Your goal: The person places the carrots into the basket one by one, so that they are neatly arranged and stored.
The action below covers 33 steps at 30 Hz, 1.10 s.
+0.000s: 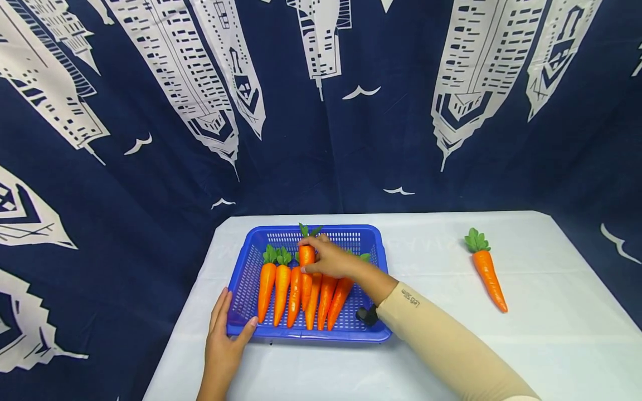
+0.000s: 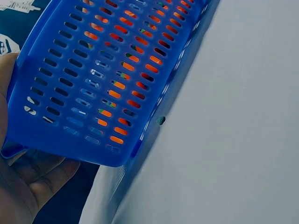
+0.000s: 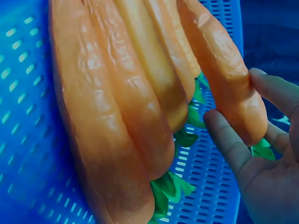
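My right hand (image 1: 328, 256) pinches an orange carrot (image 1: 307, 254) near its leafy top, between thumb and fingers. This carrot leans over the others inside a blue plastic basket (image 1: 373, 239). In the right wrist view, the pinched carrot (image 3: 229, 70) stands a little apart from a row of carrots (image 3: 103, 107). At the basket's front left corner, my left hand (image 1: 225, 340) holds the rim, thumb at the front and fingers along the left side. The left wrist view shows the basket's slotted wall (image 2: 60, 102) beside this hand (image 2: 28, 186).
A single carrot (image 1: 489, 278) with green leaves lies on the white tabletop (image 1: 431, 245) to the right. A small black object (image 1: 368, 316) shows near the right wrist, inside the basket's front right part. Dark blue patterned cloth (image 1: 331, 156) hangs behind the table.
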Motion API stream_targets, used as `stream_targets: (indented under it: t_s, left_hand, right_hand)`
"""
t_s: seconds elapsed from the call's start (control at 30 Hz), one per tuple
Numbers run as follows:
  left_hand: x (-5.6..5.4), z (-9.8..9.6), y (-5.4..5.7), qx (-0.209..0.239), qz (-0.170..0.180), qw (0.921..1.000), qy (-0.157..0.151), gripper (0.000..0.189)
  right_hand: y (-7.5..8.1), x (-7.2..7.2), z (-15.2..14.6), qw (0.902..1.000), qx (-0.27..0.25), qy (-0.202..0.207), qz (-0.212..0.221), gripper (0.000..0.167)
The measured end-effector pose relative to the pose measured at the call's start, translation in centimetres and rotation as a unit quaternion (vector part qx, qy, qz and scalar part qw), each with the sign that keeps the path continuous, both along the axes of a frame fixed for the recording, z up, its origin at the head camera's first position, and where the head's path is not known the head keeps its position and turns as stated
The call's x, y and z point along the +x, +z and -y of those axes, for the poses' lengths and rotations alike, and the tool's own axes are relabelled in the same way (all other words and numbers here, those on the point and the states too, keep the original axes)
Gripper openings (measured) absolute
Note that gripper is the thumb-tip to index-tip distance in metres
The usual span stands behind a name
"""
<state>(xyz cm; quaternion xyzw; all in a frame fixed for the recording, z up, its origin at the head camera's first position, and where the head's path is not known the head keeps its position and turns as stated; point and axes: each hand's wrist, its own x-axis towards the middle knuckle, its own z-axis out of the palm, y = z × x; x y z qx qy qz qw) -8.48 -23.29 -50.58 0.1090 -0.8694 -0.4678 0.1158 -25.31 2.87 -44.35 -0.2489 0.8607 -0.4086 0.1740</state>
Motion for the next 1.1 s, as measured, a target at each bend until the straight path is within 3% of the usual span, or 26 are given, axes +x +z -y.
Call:
stream_targets:
  t_s: [0.17, 0.47, 0.67, 1.1]
  left_hand:
    - [0.0, 0.0, 0.0, 0.003, 0.000, 1.0000, 0.000, 0.083]
    - [0.0, 0.0, -0.2, 0.002, 0.001, 1.0000, 0.005, 0.085]
    - [0.0, 0.0, -0.1, 0.002, 0.000, 1.0000, 0.001, 0.084]
    - [0.0, 0.0, 0.0, 0.006, 0.001, 1.0000, 0.001, 0.084]
  right_hand:
    - [-0.4, 0.1, 0.3, 0.9994, 0.029, 0.020, -0.009, 0.063]
    - [-0.9, 0.5, 0.8, 0.9979, 0.056, 0.002, -0.032, 0.060]
    - [-1.5, 0.4, 1.0, 0.9953, 0.083, 0.021, -0.045, 0.063]
    - [-2.2, -0.1, 0.7, 0.9933, 0.094, 0.025, -0.062, 0.065]
